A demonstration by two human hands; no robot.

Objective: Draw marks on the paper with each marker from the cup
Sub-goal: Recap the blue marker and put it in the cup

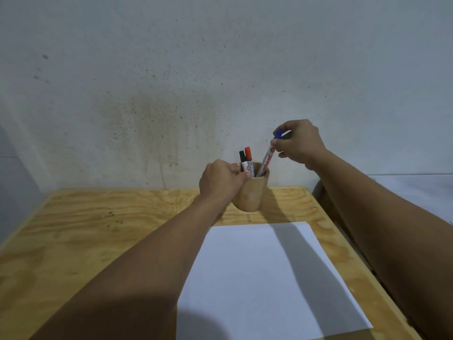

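Observation:
A wooden cup (pixel 252 192) stands at the back of the table, near the wall. My left hand (pixel 221 181) grips its left side and rim. A black-capped marker (pixel 243 161) and a red-capped marker (pixel 249 158) stand upright in the cup. My right hand (pixel 297 143) pinches the top of a blue-capped marker (pixel 268 157), which leans to the right with its lower end still inside the cup. A blank white sheet of paper (pixel 257 278) lies flat on the table in front of the cup, partly shaded by my arms.
The plywood table (pixel 98 229) ends at a stained grey wall (pixel 171 94) just behind the cup. Its right edge runs close beside the paper, under my right forearm. A dark brown object shows past the right edge, behind my arm.

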